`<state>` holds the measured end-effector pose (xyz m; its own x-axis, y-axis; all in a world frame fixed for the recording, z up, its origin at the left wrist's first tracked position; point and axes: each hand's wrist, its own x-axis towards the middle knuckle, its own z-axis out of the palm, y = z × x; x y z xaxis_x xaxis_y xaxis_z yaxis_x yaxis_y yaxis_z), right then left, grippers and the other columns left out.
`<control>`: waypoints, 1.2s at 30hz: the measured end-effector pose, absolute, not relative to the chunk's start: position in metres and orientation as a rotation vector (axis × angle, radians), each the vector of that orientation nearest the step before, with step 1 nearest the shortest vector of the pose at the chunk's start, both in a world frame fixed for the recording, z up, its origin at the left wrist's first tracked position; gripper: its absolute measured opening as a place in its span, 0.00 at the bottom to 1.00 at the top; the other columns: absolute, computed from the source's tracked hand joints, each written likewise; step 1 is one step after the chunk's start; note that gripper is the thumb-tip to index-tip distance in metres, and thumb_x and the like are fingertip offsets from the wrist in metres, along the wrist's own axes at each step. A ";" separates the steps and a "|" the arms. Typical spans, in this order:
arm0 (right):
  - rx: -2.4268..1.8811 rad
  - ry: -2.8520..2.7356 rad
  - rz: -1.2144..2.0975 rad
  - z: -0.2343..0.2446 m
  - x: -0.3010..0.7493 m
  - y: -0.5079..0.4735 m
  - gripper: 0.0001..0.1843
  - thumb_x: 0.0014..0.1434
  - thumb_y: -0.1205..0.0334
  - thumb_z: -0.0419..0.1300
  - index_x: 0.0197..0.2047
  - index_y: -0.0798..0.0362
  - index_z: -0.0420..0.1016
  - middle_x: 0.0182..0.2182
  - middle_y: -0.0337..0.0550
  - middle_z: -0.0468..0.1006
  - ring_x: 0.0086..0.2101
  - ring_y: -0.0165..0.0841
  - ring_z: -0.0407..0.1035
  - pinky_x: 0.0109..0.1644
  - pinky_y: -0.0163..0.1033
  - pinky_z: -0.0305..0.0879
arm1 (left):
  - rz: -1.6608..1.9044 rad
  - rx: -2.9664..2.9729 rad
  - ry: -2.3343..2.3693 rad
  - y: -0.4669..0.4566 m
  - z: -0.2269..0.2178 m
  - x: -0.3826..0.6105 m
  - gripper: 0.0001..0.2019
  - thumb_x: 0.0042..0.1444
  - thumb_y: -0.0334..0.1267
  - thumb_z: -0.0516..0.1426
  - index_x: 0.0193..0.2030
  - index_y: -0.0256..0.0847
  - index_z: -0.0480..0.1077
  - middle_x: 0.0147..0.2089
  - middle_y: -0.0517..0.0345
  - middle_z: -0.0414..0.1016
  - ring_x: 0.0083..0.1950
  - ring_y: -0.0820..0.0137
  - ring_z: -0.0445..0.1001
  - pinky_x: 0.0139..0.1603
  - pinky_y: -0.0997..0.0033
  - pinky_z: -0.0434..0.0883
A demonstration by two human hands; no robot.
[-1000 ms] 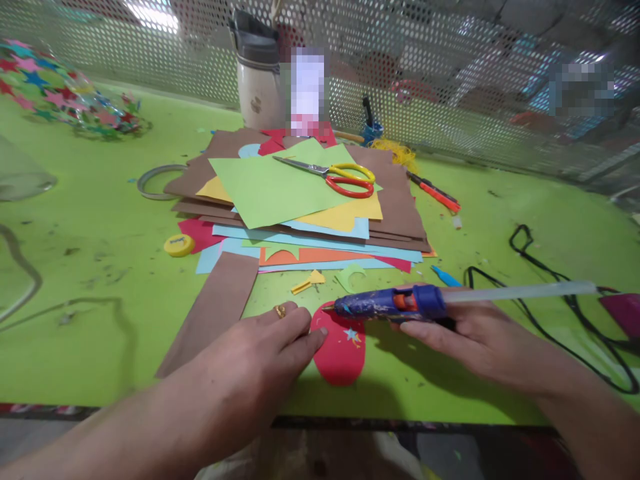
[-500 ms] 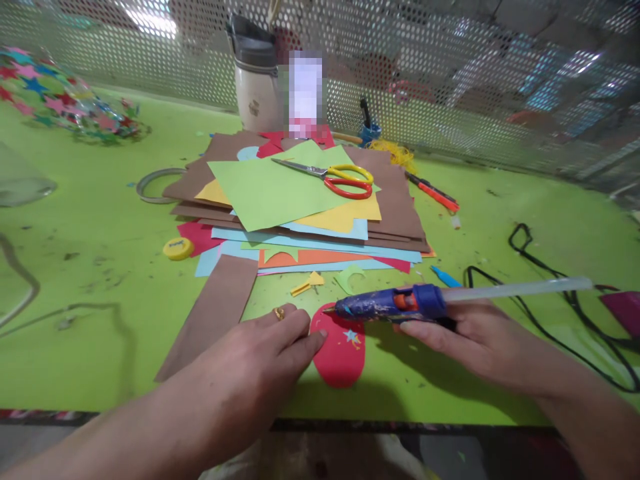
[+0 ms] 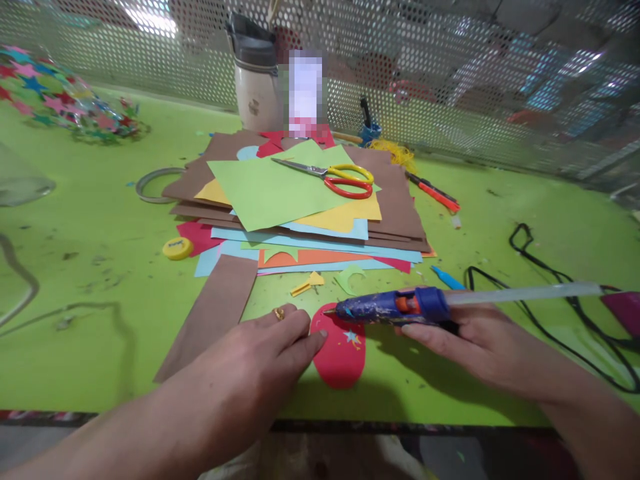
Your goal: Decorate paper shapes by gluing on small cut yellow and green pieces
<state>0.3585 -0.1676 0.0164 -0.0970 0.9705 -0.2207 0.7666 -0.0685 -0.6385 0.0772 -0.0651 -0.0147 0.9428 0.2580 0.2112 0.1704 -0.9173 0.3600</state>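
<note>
A red rounded paper cutout (image 3: 339, 363) lies flat near the front edge of the green table, with a small pale blue star and yellow marks on it. My left hand (image 3: 273, 353), fingers curled together, holds the cutout at its left side with the thumb on top. In my right hand (image 3: 475, 337) is a blue hot glue gun (image 3: 373, 307), held sideways with its metal nozzle over the upper left of the cutout. A long translucent glue stick (image 3: 530, 292) juts from the gun's rear. Whether the nozzle touches the paper, I cannot tell.
Beyond the hands, scissors (image 3: 325, 175) rest on a stack of coloured sheets (image 3: 260, 193). A brown strip (image 3: 215, 307) lies left, near a yellow cap (image 3: 178, 249). Black cable (image 3: 555, 273) loops at right. A bottle (image 3: 257, 93) stands before the perforated metal screen (image 3: 165, 60).
The rear of the glue gun and its glue stick have shifted slightly right and down, while the nozzle stays over the same spot. My left hand and the red cutout have not visibly moved.
</note>
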 end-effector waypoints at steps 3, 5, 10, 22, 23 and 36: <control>-1.872 -1.905 0.965 0.016 0.359 -0.168 0.16 0.66 0.47 0.54 0.43 0.45 0.79 0.40 0.41 0.81 0.39 0.41 0.74 0.45 0.44 0.70 | 0.347 2.746 0.326 -0.065 -0.014 0.077 0.15 0.60 0.24 0.49 0.51 0.38 0.69 0.40 0.52 0.70 0.38 0.65 0.68 0.34 0.67 0.67; -1.879 -1.886 0.975 0.017 0.358 -0.167 0.17 0.67 0.46 0.53 0.43 0.46 0.78 0.40 0.41 0.81 0.40 0.42 0.74 0.46 0.46 0.70 | 0.335 2.740 0.327 -0.066 -0.013 0.077 0.16 0.60 0.24 0.48 0.51 0.38 0.69 0.40 0.53 0.70 0.37 0.65 0.68 0.34 0.67 0.67; -1.868 -1.864 1.012 0.018 0.358 -0.168 0.16 0.67 0.47 0.53 0.43 0.45 0.79 0.40 0.41 0.81 0.40 0.41 0.74 0.45 0.44 0.71 | 0.303 2.726 0.318 -0.066 -0.012 0.077 0.16 0.60 0.23 0.49 0.52 0.38 0.67 0.40 0.53 0.69 0.37 0.64 0.67 0.33 0.66 0.66; -1.877 -1.833 1.015 0.020 0.357 -0.170 0.17 0.67 0.47 0.54 0.43 0.49 0.78 0.39 0.42 0.82 0.38 0.40 0.75 0.41 0.40 0.71 | 0.347 2.730 0.303 -0.066 -0.015 0.078 0.16 0.60 0.22 0.48 0.51 0.39 0.67 0.41 0.52 0.69 0.38 0.64 0.67 0.34 0.65 0.65; -1.877 -1.840 1.001 0.019 0.356 -0.169 0.17 0.67 0.47 0.54 0.42 0.49 0.78 0.38 0.42 0.82 0.37 0.39 0.75 0.42 0.41 0.71 | 0.346 2.733 0.303 -0.065 -0.015 0.078 0.16 0.60 0.22 0.48 0.51 0.39 0.67 0.41 0.53 0.69 0.38 0.64 0.67 0.34 0.65 0.65; -1.832 -1.811 1.007 0.018 0.357 -0.167 0.16 0.66 0.48 0.55 0.43 0.49 0.79 0.41 0.42 0.82 0.41 0.41 0.75 0.46 0.42 0.71 | 0.358 2.729 0.314 -0.065 -0.014 0.078 0.15 0.60 0.23 0.47 0.49 0.40 0.67 0.40 0.53 0.69 0.37 0.66 0.66 0.33 0.67 0.64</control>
